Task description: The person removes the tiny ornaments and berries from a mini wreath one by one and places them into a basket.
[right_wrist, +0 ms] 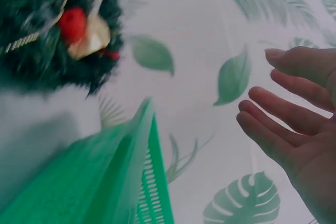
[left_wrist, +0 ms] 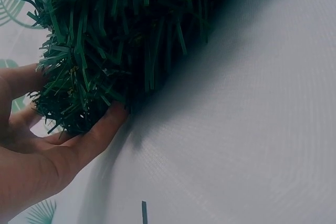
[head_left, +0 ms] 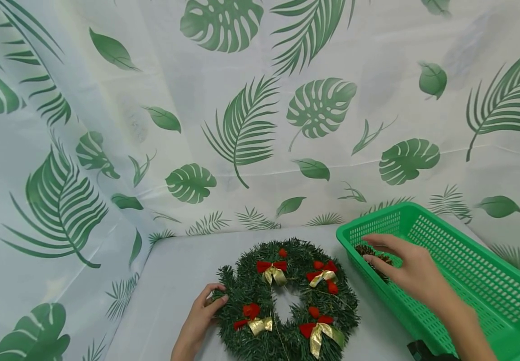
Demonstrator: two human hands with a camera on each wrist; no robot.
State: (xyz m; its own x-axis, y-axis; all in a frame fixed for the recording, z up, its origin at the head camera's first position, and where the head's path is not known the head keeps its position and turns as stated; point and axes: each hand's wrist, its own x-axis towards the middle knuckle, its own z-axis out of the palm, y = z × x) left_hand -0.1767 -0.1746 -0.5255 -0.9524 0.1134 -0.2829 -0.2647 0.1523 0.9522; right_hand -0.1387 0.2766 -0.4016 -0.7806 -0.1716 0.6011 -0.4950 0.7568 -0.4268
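A round green tinsel wreath (head_left: 291, 250) lies on the white tabletop, trimmed with red and gold bows and small red balls. My left hand (head_left: 198, 321) grips its left edge. In the left wrist view that hand (left_wrist: 58, 166) has thumb and fingers around a clump of green needles (left_wrist: 89, 72). Over the far left end of a green basket (head_left: 458, 233) hovers my right hand (head_left: 415, 271), holding nothing, its fingers spread apart. Brown pine cones (head_left: 383, 271) lie in the basket beneath it, partly hidden. The right wrist view shows the hand (right_wrist: 299, 114) with bare, loosely bent fingers.
To the right of the wreath, the slotted basket wall (right_wrist: 123, 166) rises from the table. A small black object (head_left: 422, 349) shows at the bottom edge, beside the basket. Behind everything hangs a white sheet (head_left: 260, 205) printed with green leaves.
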